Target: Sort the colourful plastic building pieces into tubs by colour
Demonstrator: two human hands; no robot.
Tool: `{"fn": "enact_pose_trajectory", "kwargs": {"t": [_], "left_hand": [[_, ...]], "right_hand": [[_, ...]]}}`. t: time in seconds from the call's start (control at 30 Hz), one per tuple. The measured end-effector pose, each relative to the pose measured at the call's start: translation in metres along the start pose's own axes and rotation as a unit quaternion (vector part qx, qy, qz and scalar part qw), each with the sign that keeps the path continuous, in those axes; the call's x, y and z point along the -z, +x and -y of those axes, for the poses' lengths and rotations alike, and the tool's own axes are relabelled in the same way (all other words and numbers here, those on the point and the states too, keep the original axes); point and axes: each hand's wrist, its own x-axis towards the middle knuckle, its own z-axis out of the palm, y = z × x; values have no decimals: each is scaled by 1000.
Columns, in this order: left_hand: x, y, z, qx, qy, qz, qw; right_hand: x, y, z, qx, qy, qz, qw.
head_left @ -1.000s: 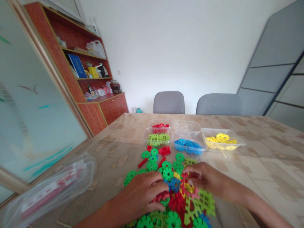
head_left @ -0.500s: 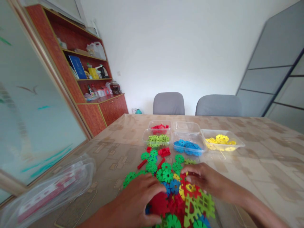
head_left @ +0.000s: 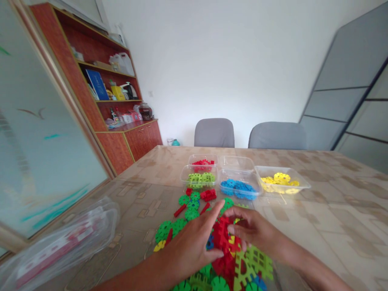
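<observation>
Between the left hand (head_left: 195, 238), with thumb and fingers spread, and the curled right hand (head_left: 256, 226), whose pinch cannot be confirmed, the red notched plastic pieces (head_left: 222, 235), well before the far edge of the patterned tabletop (head_left: 336, 210), could be scattered if green flower-shaped plastic discs (head_left: 179, 227) are dragged along.

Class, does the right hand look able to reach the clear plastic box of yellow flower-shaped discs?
Probably yes: the right hand is at red plastic pieces, and only patterned tabletop shows between it and the box.
</observation>
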Motion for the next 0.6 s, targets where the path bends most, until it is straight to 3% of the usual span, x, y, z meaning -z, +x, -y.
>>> {"fn": "enact_pose_trajectory", "kwargs": {"t": [0.13,0.27,0.43,0.6], "left_hand": [[-10,2,5,-30,20,-22,999],[-8,5,5,-30,30,-5,999],[22,7,9,-11,8,-47,999],[49,1,41,37,5,-130,991]], "right_hand": [[-3,4,-3,-22,23,6,999],[-7,10,-3,-7,24,-10,1000],[7,22,1,14,40,-63,997],[44,51,13,22,-10,-175,984]]}}
